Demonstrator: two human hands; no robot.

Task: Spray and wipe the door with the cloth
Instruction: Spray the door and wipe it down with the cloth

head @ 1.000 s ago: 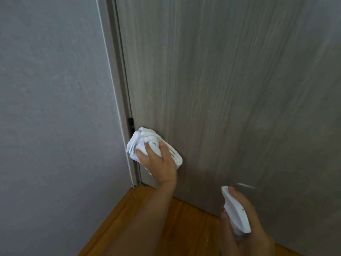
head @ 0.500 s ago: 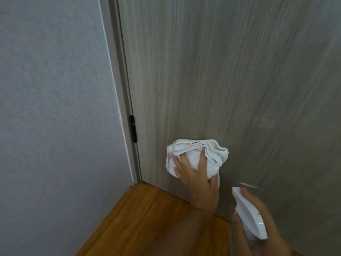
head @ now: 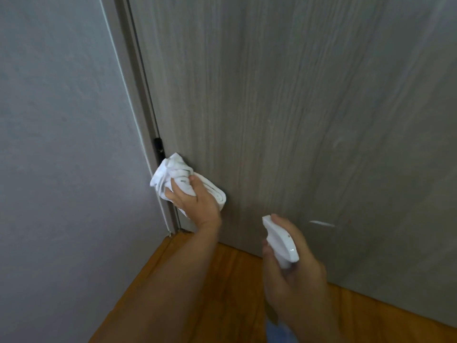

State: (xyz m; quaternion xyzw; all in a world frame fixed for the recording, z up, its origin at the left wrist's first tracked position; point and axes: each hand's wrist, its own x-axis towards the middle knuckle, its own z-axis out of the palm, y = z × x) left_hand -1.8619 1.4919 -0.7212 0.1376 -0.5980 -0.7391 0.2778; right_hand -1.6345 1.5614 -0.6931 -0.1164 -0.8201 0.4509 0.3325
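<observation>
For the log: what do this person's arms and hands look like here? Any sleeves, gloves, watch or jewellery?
Both forearms are bare as far as the frame shows, with no sleeve edge in view. The left hand and right hand wear no gloves. No watch, bracelet or ring shows on either wrist or on the visible fingers. A small dark mark sits on the back of the left hand; what it is cannot be told.

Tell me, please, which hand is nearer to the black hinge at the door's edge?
The left hand is nearer: it presses the cloth to the door just below-right of the hinge. The right hand, gripping the sprayer, is farther right and lower.
</observation>
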